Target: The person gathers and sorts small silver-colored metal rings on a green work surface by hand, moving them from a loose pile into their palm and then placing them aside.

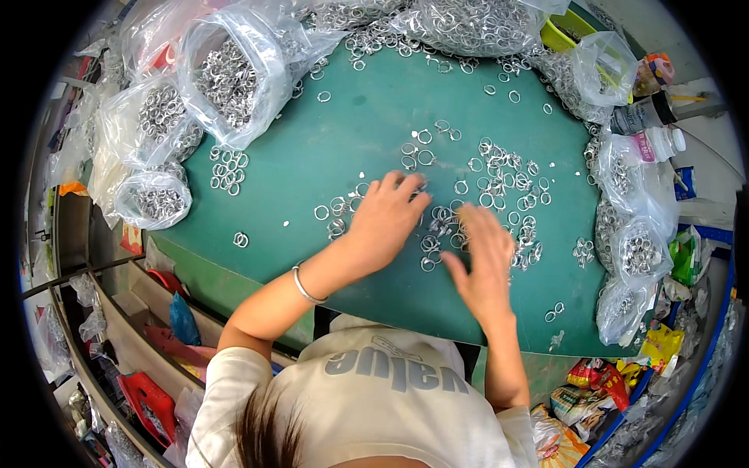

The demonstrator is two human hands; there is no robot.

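Observation:
Silver-coloured metal rings lie scattered over a green tabletop (374,117). My left hand (388,222), palm down with fingers bent and a little apart, is over the middle of the table; its fingertips are slightly blurred, and I see nothing held in them. Close by, a small heap of rings (441,222) lies between my two hands. My right hand (482,261) reaches over the right edge of that heap, thumb spread away from the fingers, which are smeared by motion. Beyond it spreads a larger group of rings (503,175).
Open plastic bags full of rings stand at the left, one large bag (226,82) among them. Another big bag (476,27) lines the far edge, beside a yellow-green basket (566,30). Smaller bags (640,253) and a bottle (659,146) edge the right. A drawer (187,300) juts out lower left.

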